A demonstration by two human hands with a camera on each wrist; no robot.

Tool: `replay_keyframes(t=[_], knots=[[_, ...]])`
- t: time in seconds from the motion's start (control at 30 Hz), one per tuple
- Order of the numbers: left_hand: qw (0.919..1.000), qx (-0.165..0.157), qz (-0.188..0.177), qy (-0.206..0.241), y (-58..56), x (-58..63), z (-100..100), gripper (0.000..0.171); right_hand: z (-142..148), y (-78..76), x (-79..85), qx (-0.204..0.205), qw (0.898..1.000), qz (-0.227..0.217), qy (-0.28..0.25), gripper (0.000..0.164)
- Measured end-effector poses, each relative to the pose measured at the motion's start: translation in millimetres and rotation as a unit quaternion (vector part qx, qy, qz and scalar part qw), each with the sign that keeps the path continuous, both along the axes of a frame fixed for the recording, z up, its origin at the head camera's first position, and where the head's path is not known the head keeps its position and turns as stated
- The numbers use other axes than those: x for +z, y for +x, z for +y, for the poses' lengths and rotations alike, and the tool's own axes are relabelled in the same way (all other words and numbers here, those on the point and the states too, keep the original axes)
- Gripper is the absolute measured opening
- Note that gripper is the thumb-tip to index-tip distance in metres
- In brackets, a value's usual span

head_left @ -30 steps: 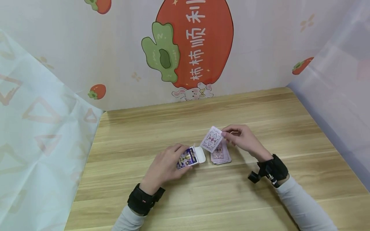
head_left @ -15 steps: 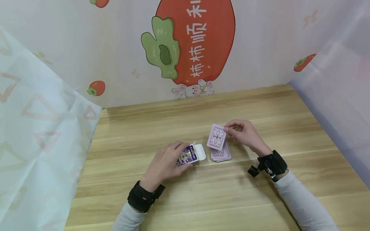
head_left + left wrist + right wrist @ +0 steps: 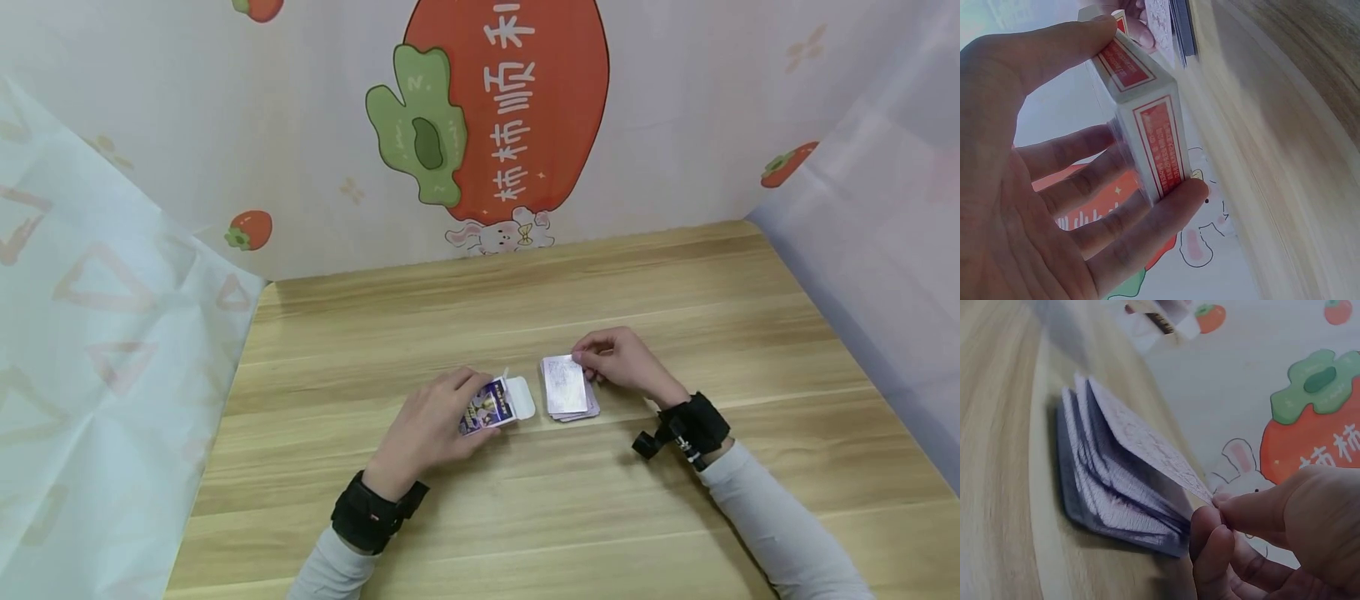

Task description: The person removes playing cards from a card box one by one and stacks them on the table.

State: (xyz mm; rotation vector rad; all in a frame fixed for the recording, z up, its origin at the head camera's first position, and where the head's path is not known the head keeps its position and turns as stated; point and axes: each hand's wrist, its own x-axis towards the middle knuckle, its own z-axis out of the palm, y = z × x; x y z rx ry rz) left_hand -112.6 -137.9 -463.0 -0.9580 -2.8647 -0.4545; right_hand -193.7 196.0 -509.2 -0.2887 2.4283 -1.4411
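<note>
My left hand (image 3: 431, 425) grips a small card box (image 3: 489, 407), its white end flap (image 3: 521, 398) folded open toward the right. In the left wrist view the thumb and fingertips hold the box (image 3: 1154, 137) by its narrow white-and-red sides. My right hand (image 3: 622, 358) pinches one playing card (image 3: 564, 385) at its far right corner between thumb and fingers. In the right wrist view this card (image 3: 1141, 440) slants just above a loose pile of cards (image 3: 1116, 512), its far edge right at the pile. The pile's cards lie unevenly stacked, patterned backs up.
The wooden table (image 3: 337, 350) carries the box and the pile, which lie close side by side. A white cloth backdrop (image 3: 322, 125) with a big red persimmon print rises behind the table's back edge. Pale sheets (image 3: 97, 333) hang at both sides.
My right hand has brought the card down and toward me, turning it in line with the pile below. The left hand has stayed in place with the box.
</note>
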Motion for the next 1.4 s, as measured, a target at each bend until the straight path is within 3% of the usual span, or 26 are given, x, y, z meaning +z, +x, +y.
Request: replay_keyframes(t=[0.23, 0.4, 1.0, 1.4], knots=[[1.0000, 0.003, -0.008, 0.001, 1.2, -1.3, 0, 0.071, -6, 3.7, -1.2, 0.004, 0.991, 0.105, 0.084, 0.008], [1.0000, 0.002, -0.007, 0.002, 0.7, -1.4, -1, 0.070, -9, 5.4, -1.8, 0.003, 0.981, 0.150, 0.122, 0.007], [1.0000, 0.000, -0.003, -0.004, 2.5, -2.1, 0, 0.071, -11, 8.5, -2.5, -0.011, 0.980, 0.171, 0.104, 0.004], [0.9999, -0.007, 0.002, -0.007, 3.1, -1.9, 2, 0.071, -26, 26.6, 22.0, 0.027, 0.985, 0.164, 0.037, 0.009]])
